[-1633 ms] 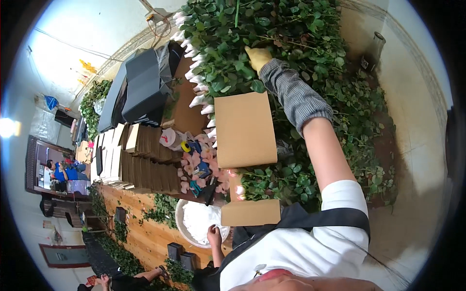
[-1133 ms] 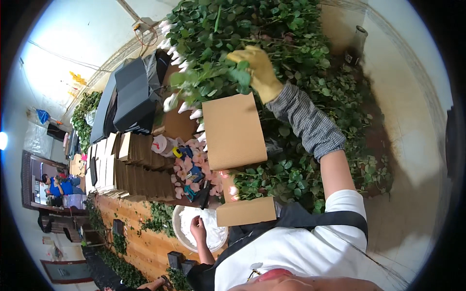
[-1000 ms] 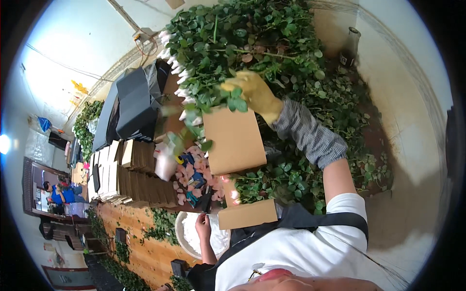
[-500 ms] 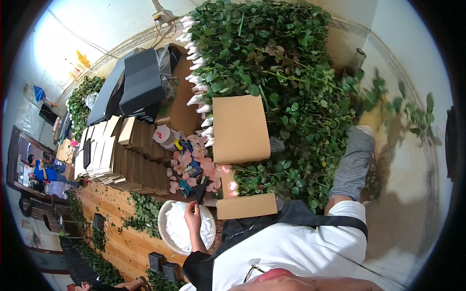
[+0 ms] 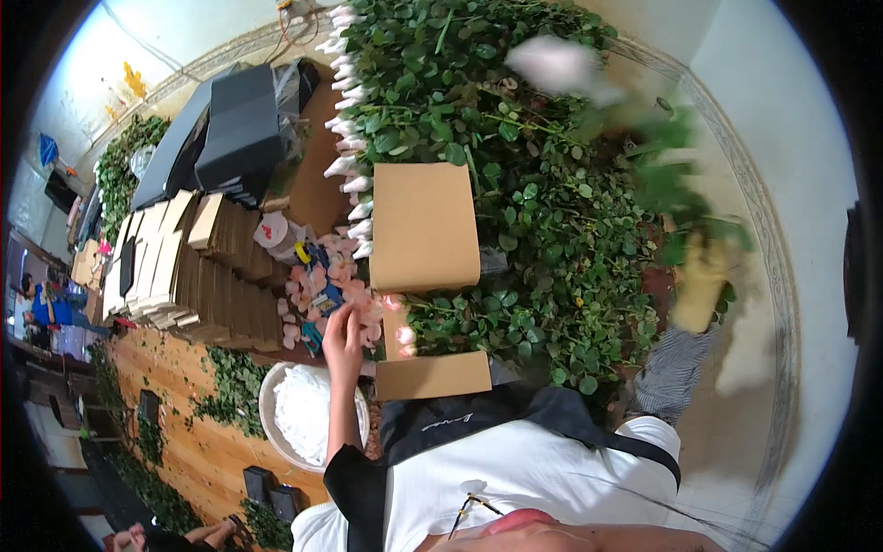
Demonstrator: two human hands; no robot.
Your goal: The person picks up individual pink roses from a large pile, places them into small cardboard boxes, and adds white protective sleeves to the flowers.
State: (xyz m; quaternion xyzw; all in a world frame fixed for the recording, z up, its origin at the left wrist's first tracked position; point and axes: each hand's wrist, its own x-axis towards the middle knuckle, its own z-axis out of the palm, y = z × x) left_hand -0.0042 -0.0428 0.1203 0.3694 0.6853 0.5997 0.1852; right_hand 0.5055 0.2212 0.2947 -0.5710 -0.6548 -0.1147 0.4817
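My right hand (image 5: 701,281), in a yellow glove under a grey striped sleeve, grips a rose stem (image 5: 667,184) at the right. Its leaves and white-covered bud (image 5: 554,64), blurred by motion, reach up and left over a heap of leafy roses (image 5: 552,221). Bare and loosely bent, my left hand (image 5: 342,333) hovers by scattered pink petals (image 5: 338,267), its fingers slightly apart with nothing visible in them. Beside it, pink rose heads (image 5: 405,339) lie between a large cardboard sheet (image 5: 425,225) and a smaller cardboard piece (image 5: 432,375) near my body.
A round tub (image 5: 269,414) of white sleeves stands below my left forearm. Stacked folded cardboard (image 5: 198,276) and dark boxes (image 5: 241,124) are at the left. Leaves litter the wooden floor (image 5: 175,386). A wall (image 5: 782,120) rises at the right; other people are at the far left.
My right hand has lifted, swinging the rose up and left so its white-covered bud comes over the heap. My left hand has moved from above the tub up to the petals.
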